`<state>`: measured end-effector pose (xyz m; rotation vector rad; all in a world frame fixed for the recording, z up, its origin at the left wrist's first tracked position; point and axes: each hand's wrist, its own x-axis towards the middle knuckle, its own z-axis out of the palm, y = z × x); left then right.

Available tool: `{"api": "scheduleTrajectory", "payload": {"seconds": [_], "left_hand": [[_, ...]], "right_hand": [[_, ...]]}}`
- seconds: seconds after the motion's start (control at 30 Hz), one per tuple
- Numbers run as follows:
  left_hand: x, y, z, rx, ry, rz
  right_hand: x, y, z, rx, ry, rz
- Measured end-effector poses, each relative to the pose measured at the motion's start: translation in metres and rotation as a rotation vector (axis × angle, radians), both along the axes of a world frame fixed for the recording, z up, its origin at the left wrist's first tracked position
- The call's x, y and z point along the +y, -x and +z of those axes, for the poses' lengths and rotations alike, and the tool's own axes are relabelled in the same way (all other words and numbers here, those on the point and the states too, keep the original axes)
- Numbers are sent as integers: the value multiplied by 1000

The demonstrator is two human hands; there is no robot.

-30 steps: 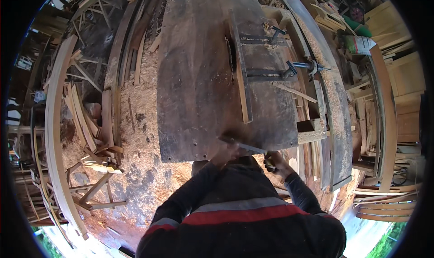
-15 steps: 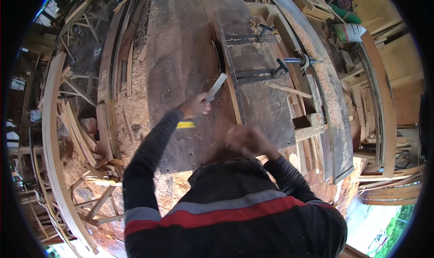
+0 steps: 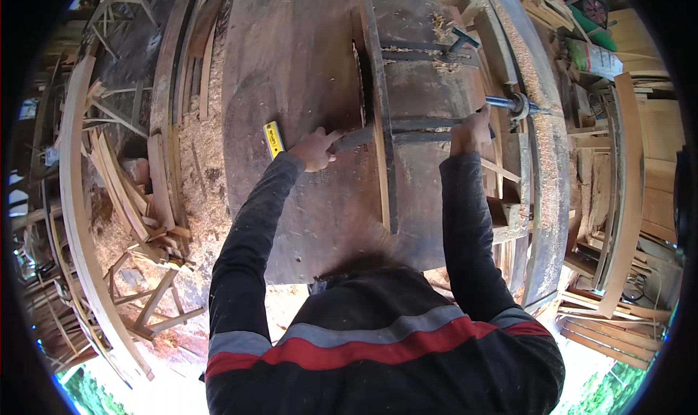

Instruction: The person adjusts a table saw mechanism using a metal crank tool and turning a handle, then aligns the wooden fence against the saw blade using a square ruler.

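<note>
A flat grey metal strip [image 3: 354,138] is pinched in my left hand [image 3: 315,150], its far end reaching the upright wooden fence [image 3: 381,117]. The fence stands on edge across a worn, dark wooden tabletop [image 3: 291,66]. Beside the fence runs a narrow dark slot [image 3: 360,73]. To the fence's right, my right hand [image 3: 472,131] closes around the T-shaped knob at the end of the nearer dark bar [image 3: 422,130]; my fingers mostly cover the knob. Just left of my left hand lies a small yellow rectangular case [image 3: 273,139].
A second T-shaped knob [image 3: 464,40] sits on the farther bar. A metal shaft with a collar [image 3: 518,106] sticks out at the right, by a sawdust-covered beam [image 3: 534,73]. Wood offcuts [image 3: 120,186] and shavings [image 3: 200,175] lie left of the tabletop.
My right hand has moved forward and right from near my body to the knob. My left hand has lowered the metal strip toward the fence. The view has shifted.
</note>
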<state>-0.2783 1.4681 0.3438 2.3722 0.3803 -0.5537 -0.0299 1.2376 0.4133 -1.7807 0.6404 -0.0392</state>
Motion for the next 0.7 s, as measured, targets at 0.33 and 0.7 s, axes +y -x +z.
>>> {"api": "scheduleTrajectory", "payload": {"seconds": [0.33,0.7], "left_hand": [[-19,42,-20,-460,-378,781],[-17,133,-54,-263,-889,964]], "right_hand": [[-59,-60,-71,-279,2,314],[11,-175,41,-672,971,1396]]}}
